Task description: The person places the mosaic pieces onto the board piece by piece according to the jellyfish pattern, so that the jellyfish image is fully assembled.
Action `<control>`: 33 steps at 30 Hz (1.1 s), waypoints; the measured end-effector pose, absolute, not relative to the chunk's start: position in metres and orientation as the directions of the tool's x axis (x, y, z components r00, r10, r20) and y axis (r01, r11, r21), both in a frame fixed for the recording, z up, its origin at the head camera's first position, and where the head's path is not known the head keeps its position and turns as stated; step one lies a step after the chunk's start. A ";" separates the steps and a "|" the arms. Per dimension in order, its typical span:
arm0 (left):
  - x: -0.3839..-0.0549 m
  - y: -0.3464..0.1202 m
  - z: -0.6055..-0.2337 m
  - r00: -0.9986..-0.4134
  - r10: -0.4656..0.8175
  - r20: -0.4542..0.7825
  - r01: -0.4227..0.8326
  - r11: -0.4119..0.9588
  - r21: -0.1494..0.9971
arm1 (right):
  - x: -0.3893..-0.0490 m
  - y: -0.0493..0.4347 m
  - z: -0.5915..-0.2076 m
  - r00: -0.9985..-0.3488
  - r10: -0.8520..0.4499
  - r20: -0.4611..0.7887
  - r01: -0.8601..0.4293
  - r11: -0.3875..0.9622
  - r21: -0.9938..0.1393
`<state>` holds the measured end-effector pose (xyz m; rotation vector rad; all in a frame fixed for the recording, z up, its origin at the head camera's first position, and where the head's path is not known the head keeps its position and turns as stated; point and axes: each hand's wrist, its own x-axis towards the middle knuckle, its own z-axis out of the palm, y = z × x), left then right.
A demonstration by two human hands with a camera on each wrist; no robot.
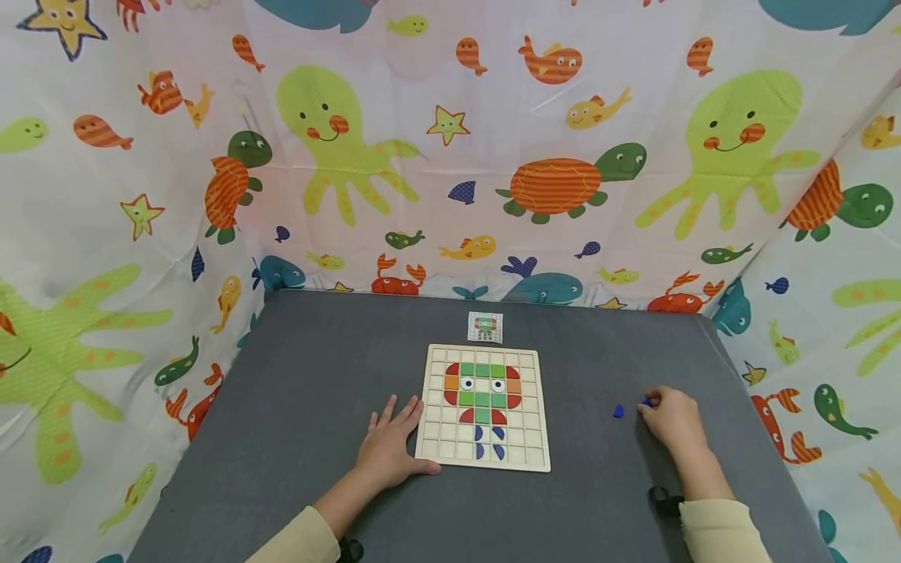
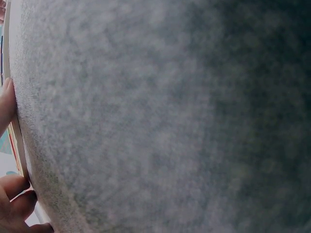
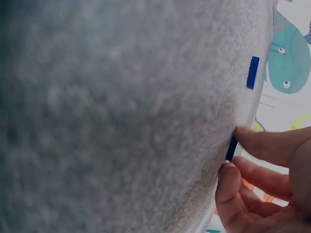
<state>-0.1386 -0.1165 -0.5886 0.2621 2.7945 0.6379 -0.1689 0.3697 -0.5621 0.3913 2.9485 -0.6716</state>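
A pale wooden grid board (image 1: 436, 436) lies on the grey table, with red, orange, green and blue pieces and two eye pieces set in its squares. My left hand (image 1: 385, 452) rests at the board's left edge, fingers spread and thumb by the lower left corner. To the right, my right hand (image 1: 673, 421) pinches a small blue piece (image 3: 232, 148) between thumb and fingers, down at the table surface. A second blue piece (image 1: 619, 410) lies just left of that hand. The held piece is partly hidden by the fingertips.
Behind the board lies a small printed card (image 1: 486, 328) picturing a similar coloured figure. A curtain (image 1: 422, 94) with sea animals hangs around the back and sides of the grey table (image 1: 338, 344).
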 end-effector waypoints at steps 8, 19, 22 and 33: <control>-0.139 -0.116 -0.589 -0.949 0.230 -0.215 0.116 0.890 0.441 | -0.170 0.368 -0.563 -0.952 0.270 -0.146 0.307 0.858 -0.412; -0.139 -0.116 -0.587 -0.948 0.234 -0.216 0.116 0.886 0.450 | -0.158 0.330 -0.551 -0.981 0.195 0.005 0.169 0.865 -0.473; -0.139 -0.116 -0.587 -0.948 0.234 -0.218 0.116 0.887 0.447 | -0.153 0.302 -0.543 -0.986 0.154 0.070 0.098 0.857 -0.506; -0.138 -0.117 -0.589 -0.950 0.238 -0.200 0.127 0.884 0.451 | -0.132 0.177 -0.534 -0.988 -0.066 0.138 -0.132 0.819 -0.558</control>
